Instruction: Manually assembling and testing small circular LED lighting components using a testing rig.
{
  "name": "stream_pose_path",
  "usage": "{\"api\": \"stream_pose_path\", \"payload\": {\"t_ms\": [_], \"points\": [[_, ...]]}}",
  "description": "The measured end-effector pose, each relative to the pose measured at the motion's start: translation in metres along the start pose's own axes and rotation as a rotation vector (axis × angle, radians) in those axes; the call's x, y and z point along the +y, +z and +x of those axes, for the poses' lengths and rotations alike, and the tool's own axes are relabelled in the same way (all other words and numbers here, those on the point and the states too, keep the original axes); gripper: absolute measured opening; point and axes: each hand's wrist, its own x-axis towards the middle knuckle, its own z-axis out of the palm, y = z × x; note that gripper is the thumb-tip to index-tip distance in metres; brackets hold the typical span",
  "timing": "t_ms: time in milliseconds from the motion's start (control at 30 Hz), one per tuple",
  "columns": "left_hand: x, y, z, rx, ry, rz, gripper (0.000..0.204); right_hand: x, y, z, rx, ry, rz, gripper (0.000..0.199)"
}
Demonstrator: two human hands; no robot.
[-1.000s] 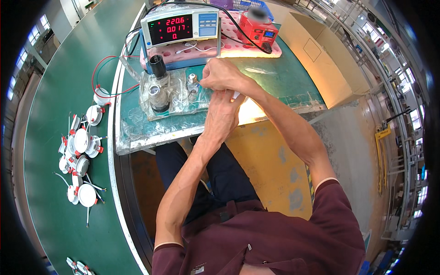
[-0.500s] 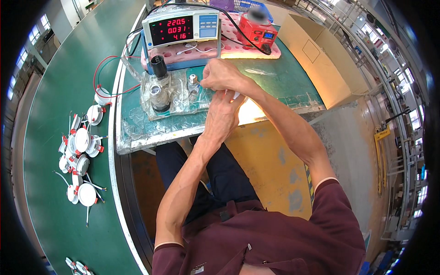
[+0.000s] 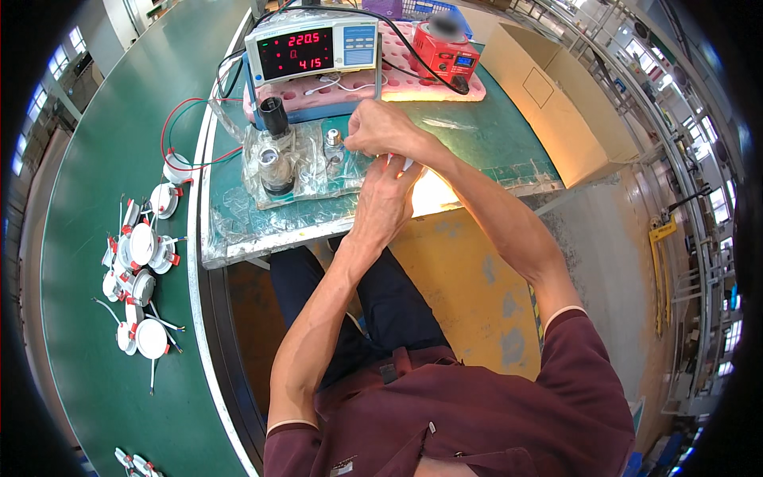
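Both hands meet over the shiny plastic-covered bench, the right hand curled tight on a small white thing beside the round metal socket, the left hand cupped loosely under it.

Both your forearms come up from the lower edge and meet in the middle. Your left hand is stretched forward, palm down, fingers pointing up and away from you. Your right hand lies just above it, fingers curled inward into a loose fist, elbow bent.
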Motion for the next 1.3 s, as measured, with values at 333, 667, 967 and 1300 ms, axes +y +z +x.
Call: {"api": "stream_pose_path", "payload": {"t_ms": [333,667,967,1300], "points": [[0.002,-0.001,0.001,0.008,-0.004,-0.015,0.031,0.002,0.001,0.001,0.019,-0.001,-0.032,0.022],[0.002,0.000,0.001,0.080,-0.064,-0.128,0.026,0.004,0.003,0.003,-0.008,0.006,-0.006,0.022],[0.001,0.003,-0.003,0.068,-0.008,-0.039,0.031,0.010,0.000,-0.004,-0.017,-0.004,0.100,0.024],[0.000,0.007,-0.010,-0.064,0.085,0.178,0.038,0.025,0.004,-0.010,-0.017,-0.048,0.150,0.025]]}}
